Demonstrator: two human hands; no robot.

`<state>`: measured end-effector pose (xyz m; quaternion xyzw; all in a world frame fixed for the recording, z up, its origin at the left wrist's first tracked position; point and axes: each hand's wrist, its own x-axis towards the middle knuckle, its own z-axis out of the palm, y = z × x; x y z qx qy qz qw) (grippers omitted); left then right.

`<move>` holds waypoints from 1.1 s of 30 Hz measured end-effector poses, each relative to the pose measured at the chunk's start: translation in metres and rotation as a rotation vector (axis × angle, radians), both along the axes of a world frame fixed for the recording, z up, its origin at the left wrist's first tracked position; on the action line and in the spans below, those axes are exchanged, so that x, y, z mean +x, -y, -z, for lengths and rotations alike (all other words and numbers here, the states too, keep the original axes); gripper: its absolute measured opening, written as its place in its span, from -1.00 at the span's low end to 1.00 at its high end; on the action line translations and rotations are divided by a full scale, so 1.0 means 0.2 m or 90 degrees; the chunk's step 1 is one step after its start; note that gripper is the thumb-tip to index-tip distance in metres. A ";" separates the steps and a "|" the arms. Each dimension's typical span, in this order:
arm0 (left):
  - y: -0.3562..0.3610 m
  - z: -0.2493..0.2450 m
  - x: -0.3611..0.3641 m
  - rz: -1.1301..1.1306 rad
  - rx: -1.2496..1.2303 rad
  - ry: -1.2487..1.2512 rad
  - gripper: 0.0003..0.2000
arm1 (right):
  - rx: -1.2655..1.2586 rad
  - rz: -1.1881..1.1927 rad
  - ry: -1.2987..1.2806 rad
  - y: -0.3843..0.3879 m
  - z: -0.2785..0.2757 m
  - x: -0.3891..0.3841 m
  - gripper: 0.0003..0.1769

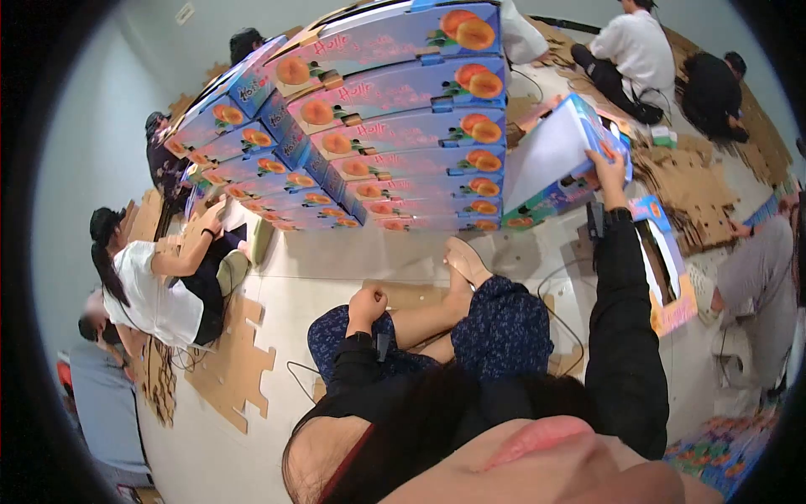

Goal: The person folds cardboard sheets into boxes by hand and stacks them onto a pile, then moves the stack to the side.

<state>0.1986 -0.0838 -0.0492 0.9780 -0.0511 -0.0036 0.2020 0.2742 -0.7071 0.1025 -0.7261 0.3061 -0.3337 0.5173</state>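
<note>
My right hand point(610, 165) is stretched forward and closed on the near edge of a printed carton point(546, 164). This carton has a white panel facing up and blue-green printed sides, and it stands tilted beside the stack. My left hand point(367, 304) rests above my bent knee, its fingers curled into a loose fist with nothing visible in it. In front of me rises a tall stack of blue and pink cartons point(403, 126) printed with orange fruit. To the right of my forearm lies another printed carton piece point(672, 298) with a long dark opening.
Flat brown cardboard sheets point(684, 189) lie at the right, more cardboard point(231, 361) at the left. A person in a white shirt point(159, 286) sits left of the stack; other people point(638, 50) sit farther back. Cables point(579, 336) run over the pale floor.
</note>
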 end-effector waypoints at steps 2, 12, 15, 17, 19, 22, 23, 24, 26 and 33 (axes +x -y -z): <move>-0.01 0.00 -0.02 0.017 -0.013 0.013 -0.81 | -0.165 0.066 0.003 -0.07 0.03 -0.04 -0.17; -0.03 0.01 -0.03 0.064 -0.120 0.028 -0.76 | -0.460 -0.019 0.106 -0.55 -0.63 -0.84 -0.13; -0.06 0.06 0.02 0.066 -0.186 0.007 -0.76 | -0.476 -0.066 0.172 -0.65 -0.81 -1.03 -0.18; -0.07 0.05 -0.01 0.064 -0.219 0.007 -0.77 | -0.475 -0.091 0.169 -0.74 -0.97 -1.17 -0.25; -0.04 -0.06 -0.07 0.061 -0.214 0.026 -0.77 | -0.471 -0.119 0.135 -0.77 -1.12 -1.27 -0.33; -0.05 -0.03 -0.08 0.079 -0.211 0.019 -0.77 | -0.518 -0.136 0.076 -0.78 -1.30 -1.37 -0.44; -0.05 -0.07 -0.10 0.084 -0.208 0.012 -0.77 | -0.582 -0.115 0.077 -0.81 -1.36 -1.38 -0.43; -0.05 -0.06 -0.09 0.085 -0.213 0.005 -0.78 | -0.645 -0.095 0.078 -0.84 -1.42 -1.40 -0.42; -0.06 -0.02 -0.08 0.087 -0.221 -0.015 -0.78 | -0.732 -0.032 0.099 -0.97 -1.52 -1.44 -0.40; -0.06 0.12 0.00 0.135 -0.284 -0.075 -0.77 | -1.157 0.229 0.304 -1.46 -1.94 -1.17 -0.29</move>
